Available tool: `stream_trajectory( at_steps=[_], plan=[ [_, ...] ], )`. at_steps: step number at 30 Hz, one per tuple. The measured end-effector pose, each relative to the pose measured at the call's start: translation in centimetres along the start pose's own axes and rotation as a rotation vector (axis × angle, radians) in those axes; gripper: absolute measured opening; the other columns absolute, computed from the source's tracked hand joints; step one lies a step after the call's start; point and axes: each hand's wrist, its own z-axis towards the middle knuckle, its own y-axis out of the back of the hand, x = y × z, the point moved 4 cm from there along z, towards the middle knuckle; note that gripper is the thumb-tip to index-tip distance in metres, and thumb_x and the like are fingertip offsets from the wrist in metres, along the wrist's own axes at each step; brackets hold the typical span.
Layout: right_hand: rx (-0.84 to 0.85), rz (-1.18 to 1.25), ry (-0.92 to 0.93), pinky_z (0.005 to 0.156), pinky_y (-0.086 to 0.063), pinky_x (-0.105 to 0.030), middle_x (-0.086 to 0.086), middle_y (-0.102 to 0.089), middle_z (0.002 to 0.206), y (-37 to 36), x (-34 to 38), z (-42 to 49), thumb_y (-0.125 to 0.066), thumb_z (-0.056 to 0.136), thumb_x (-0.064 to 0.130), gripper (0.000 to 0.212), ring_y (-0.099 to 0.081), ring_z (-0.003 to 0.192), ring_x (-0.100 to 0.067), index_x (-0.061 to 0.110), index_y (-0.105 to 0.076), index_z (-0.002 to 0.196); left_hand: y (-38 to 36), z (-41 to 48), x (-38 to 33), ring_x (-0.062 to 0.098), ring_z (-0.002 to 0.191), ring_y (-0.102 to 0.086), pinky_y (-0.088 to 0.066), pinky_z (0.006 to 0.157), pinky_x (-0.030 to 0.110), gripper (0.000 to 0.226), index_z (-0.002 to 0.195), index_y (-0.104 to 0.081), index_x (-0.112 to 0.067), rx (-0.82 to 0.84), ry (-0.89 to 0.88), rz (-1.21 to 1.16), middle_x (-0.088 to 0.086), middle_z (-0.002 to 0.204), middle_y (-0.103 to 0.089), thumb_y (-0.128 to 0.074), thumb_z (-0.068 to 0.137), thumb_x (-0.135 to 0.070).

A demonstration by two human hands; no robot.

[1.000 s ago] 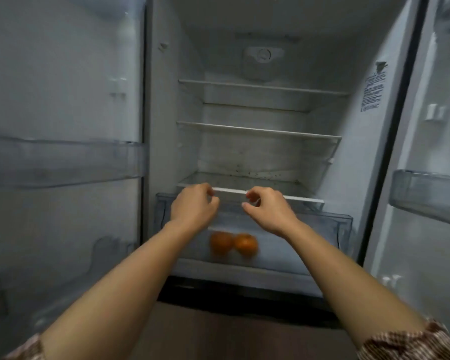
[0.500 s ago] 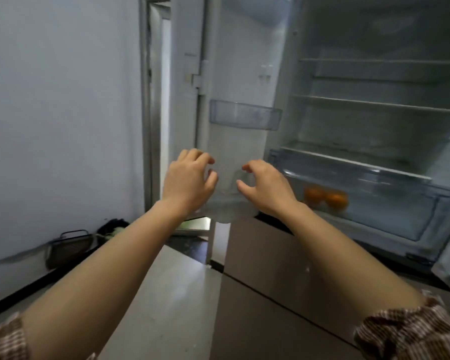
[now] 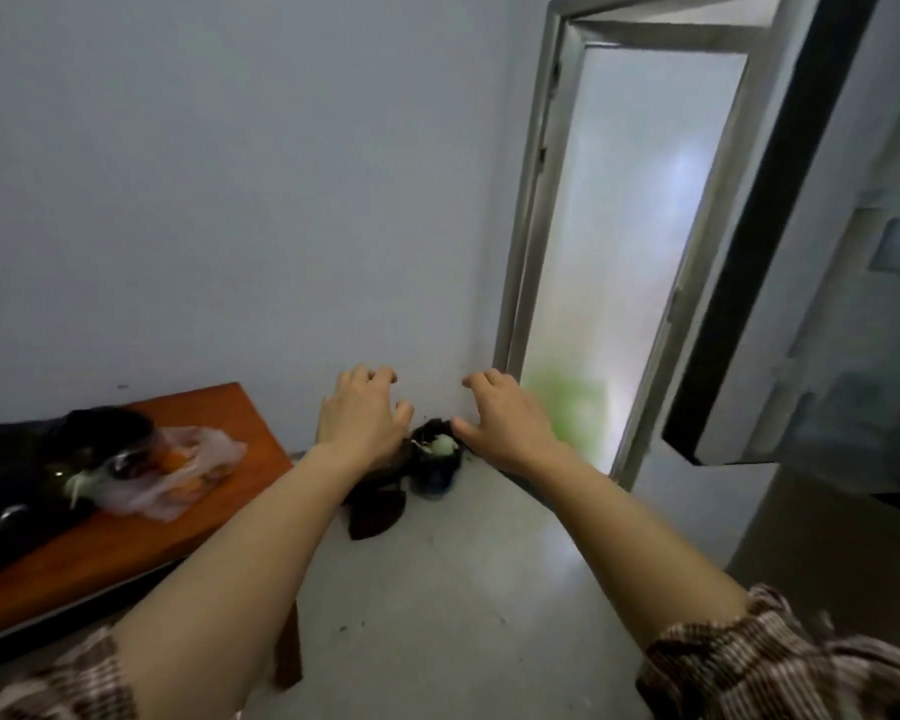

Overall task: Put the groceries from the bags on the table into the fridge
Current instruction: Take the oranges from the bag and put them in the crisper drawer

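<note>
A wooden table (image 3: 188, 517) stands at the lower left against the wall. On it lie a black bag (image 3: 27, 459) and a clear plastic bag (image 3: 178, 470) with orange fruit showing through. My left hand (image 3: 362, 418) and my right hand (image 3: 500, 415) are both stretched out in the air in front of me, fingers loosely curled, holding nothing. They are well to the right of the table. The open fridge door (image 3: 822, 283) fills the right edge; the fridge's inside is out of view.
A dark bin (image 3: 432, 459) with scraps in it sits on the pale floor in the wall corner, behind my hands. A frosted glass door in a metal frame (image 3: 630, 241) stands beyond it. A brown cabinet front (image 3: 832, 553) is at the lower right.
My view has swung left, from the fridge interior with the oranges in the drawer to the wall, the table and the bags. Both hands have stayed raised and empty.
</note>
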Motion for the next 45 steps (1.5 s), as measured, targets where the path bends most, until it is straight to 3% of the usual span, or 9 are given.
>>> stream_trajectory(
  at_steps=[9, 18, 24, 30, 35, 37, 40, 45],
  plan=[
    [0.208, 0.009, 0.066, 0.101, -0.034, -0.046, -0.008, -0.045, 0.134, -12.9, 14.6, 7.5, -0.052, 0.091, 0.043, 0.054, -0.040, 0.125, -0.029, 0.015, -0.039, 0.136, 1.1, 0.3, 20.6, 0.030, 0.123, -0.040, -0.039, 0.095, 0.042, 0.045, 0.133, -0.046, -0.014, 0.082, 0.196, 0.073, 0.012, 0.134, -0.047, -0.044, 0.093, -0.035],
    [0.351, 0.044, 0.170, 0.106, -0.031, -0.051, -0.008, -0.042, 0.140, -24.8, 23.8, 16.0, -0.053, 0.089, 0.045, 0.058, -0.034, 0.132, -0.029, 0.015, -0.038, 0.137, -2.0, 3.6, 36.3, 0.030, 0.127, -0.038, -0.040, 0.098, 0.045, 0.045, 0.134, -0.045, -0.014, 0.132, 0.328, 0.108, 0.013, 0.138, -0.045, -0.044, 0.094, -0.033],
    [0.458, 0.092, 0.162, 0.105, -0.030, -0.049, -0.007, -0.043, 0.138, -33.6, 26.5, 22.0, -0.051, 0.090, 0.041, 0.053, -0.035, 0.130, -0.027, 0.017, -0.039, 0.135, -6.9, 7.3, 45.9, 0.027, 0.114, -0.049, -0.045, 0.086, 0.041, 0.031, 0.115, -0.057, -0.016, 0.190, 0.352, 0.071, 0.009, 0.120, -0.057, -0.046, 0.090, -0.031],
    [0.549, 0.099, 0.129, 0.104, -0.031, -0.046, -0.004, -0.045, 0.135, -40.6, 28.5, 26.2, -0.050, 0.092, 0.041, 0.051, -0.035, 0.128, -0.025, 0.020, -0.039, 0.137, -11.1, 9.6, 52.9, 0.025, 0.113, -0.050, -0.043, 0.091, 0.038, 0.029, 0.117, -0.057, -0.016, 0.235, 0.311, 0.069, 0.006, 0.119, -0.058, -0.048, 0.090, -0.024],
    [0.528, 0.138, 0.148, 0.101, -0.032, -0.042, -0.004, -0.041, 0.138, -44.0, 30.4, 27.9, -0.048, 0.094, 0.037, 0.048, -0.035, 0.127, -0.025, 0.018, -0.040, 0.138, -13.5, 11.3, 56.2, 0.025, 0.130, -0.035, -0.035, 0.105, 0.040, 0.040, 0.130, -0.047, -0.018, 0.341, 0.260, 0.160, 0.007, 0.137, -0.045, -0.049, 0.092, -0.026],
    [0.483, 0.136, 0.140, 0.101, -0.031, -0.041, -0.004, -0.038, 0.140, -45.5, 31.3, 28.4, -0.048, 0.094, 0.037, 0.048, -0.032, 0.129, -0.026, 0.018, -0.040, 0.137, -14.5, 12.3, 57.8, 0.030, 0.134, -0.032, -0.032, 0.107, 0.045, 0.049, 0.133, -0.046, -0.019, 0.379, 0.186, 0.254, 0.010, 0.142, -0.041, -0.057, 0.086, -0.027],
    [0.499, 0.102, 0.113, 0.108, -0.024, -0.045, -0.005, -0.028, 0.150, -47.4, 32.3, 29.0, -0.047, 0.094, 0.038, 0.049, -0.021, 0.138, -0.028, 0.021, -0.036, 0.139, -16.0, 14.1, 59.7, 0.035, 0.123, -0.044, -0.042, 0.098, 0.052, 0.058, 0.123, -0.055, -0.018, 0.396, 0.005, 0.302, 0.014, 0.131, -0.053, -0.073, 0.068, -0.021],
    [0.598, 0.101, 0.041, 0.112, -0.016, -0.050, -0.003, -0.022, 0.153, -50.5, 33.4, 29.7, -0.044, 0.095, 0.042, 0.044, -0.015, 0.141, -0.028, 0.028, -0.041, 0.137, -18.3, 17.2, 61.6, 0.030, 0.117, -0.050, -0.048, 0.094, 0.045, 0.057, 0.118, -0.061, -0.021, 0.509, -0.251, 0.298, 0.006, 0.123, -0.060, -0.074, 0.062, -0.025]
  ],
)
